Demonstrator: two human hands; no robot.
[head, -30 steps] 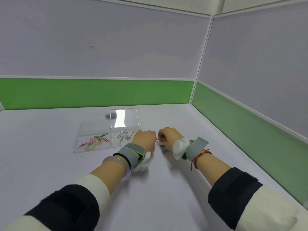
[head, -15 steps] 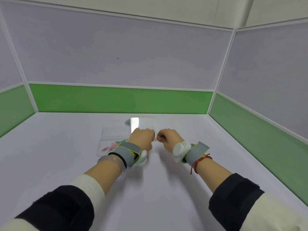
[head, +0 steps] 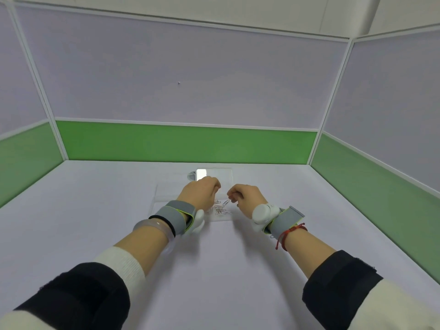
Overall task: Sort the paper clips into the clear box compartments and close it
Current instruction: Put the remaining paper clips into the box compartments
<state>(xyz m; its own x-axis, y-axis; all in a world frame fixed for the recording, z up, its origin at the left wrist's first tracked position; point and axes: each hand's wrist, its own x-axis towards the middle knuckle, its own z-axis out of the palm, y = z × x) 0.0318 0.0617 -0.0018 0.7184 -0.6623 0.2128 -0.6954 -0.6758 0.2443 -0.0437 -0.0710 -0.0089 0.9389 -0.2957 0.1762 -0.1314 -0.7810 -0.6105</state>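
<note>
Both hands hover over the clear box [head: 221,216]. The left hand [head: 201,194] is curled, its grip unclear; the right hand's [head: 246,196] fingertips are pinched together above the silver paper clips [head: 220,209]. A held clip could drop outside onto the table [head: 95,210].

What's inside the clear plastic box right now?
Silver paper clips lie in the clear plastic box's right compartment. The left hand and wrist cover the left compartment, so its contents are hidden.
</note>
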